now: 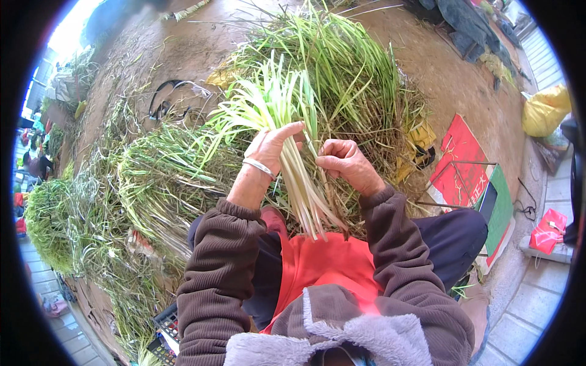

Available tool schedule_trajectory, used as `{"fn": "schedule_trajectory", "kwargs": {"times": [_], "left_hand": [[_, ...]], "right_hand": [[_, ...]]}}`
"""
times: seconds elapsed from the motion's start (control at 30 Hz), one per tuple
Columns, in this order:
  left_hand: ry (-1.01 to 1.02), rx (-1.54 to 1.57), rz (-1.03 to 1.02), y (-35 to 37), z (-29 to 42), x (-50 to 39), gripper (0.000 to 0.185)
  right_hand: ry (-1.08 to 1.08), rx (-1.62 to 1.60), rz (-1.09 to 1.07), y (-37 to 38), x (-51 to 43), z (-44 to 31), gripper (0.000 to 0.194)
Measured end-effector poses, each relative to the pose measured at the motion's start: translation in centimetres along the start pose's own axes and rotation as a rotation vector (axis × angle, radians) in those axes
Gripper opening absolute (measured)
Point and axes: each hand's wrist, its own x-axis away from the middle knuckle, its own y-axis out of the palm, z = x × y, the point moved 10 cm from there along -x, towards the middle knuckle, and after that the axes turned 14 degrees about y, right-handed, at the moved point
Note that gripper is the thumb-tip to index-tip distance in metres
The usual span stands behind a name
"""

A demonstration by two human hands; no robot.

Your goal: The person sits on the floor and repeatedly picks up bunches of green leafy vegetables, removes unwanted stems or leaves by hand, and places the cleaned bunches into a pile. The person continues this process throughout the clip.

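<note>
My left hand (270,148), a bangle at its wrist, is closed around a bunch of long leafy stalks (293,169) that look like garlic chives. Their pale stems point down towards my lap, and the green leaves fan out above the hand. Just right of the bunch, my right hand (350,164) pinches a thin stalk (315,146) between thumb and curled fingers. Where that stalk's lower end lies among the others I cannot tell. A large heap of uncleaned green stalks (339,68) lies beyond both hands. A red apron (329,261) covers my lap.
To the left lie more stalks (151,160) and trimmed litter (114,274). A red board (462,155) bearing writing and a green panel (499,210) lie by my right knee. A yellow bag (545,110) stands farther right. A black strap (160,98) rests on the ground.
</note>
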Motion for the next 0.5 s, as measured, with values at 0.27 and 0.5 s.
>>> {"fn": "schedule_trajectory", "kwargs": {"times": [0.27,0.5], "left_hand": [[-0.004,0.020,0.025,-0.5,0.1,0.0,0.017],[0.092,-0.059,0.105,-2.6,1.9,-0.9,0.022]], "right_hand": [[0.000,-0.229,0.178,-1.3,-0.2,1.6,0.017],[-0.106,-0.292,0.558,-8.1,-0.7,9.9,0.026]]}}
